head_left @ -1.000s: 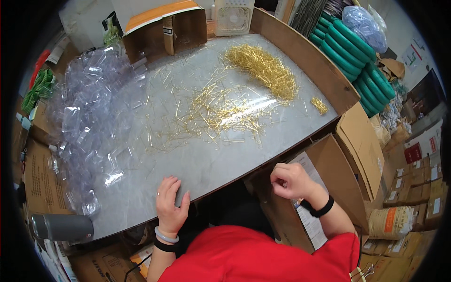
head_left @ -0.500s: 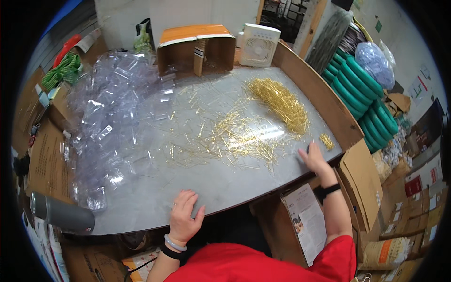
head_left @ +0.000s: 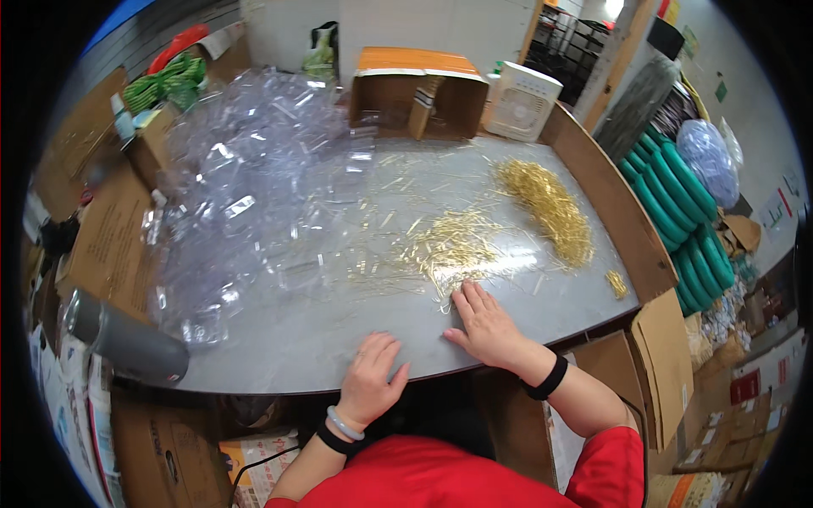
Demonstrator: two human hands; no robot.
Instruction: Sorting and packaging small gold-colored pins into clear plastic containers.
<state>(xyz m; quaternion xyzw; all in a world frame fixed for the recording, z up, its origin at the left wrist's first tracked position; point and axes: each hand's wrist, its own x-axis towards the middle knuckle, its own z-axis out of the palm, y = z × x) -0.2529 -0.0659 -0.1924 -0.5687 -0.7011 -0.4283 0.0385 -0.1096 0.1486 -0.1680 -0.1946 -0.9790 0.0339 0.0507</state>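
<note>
We rest our left hand (head_left: 371, 381), loosely spread, on the table (head_left: 279, 360); our spread right hand (head_left: 489, 328) lies by scattered gold wires (head_left: 457, 244), likely central for easy reach.

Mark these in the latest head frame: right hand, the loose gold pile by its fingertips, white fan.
right hand (head_left: 489, 328): head view, back of the hand
loose gold pile (head_left: 457, 243): head view, dense middle of the pile
white fan (head_left: 519, 106): head view, front grille
</note>
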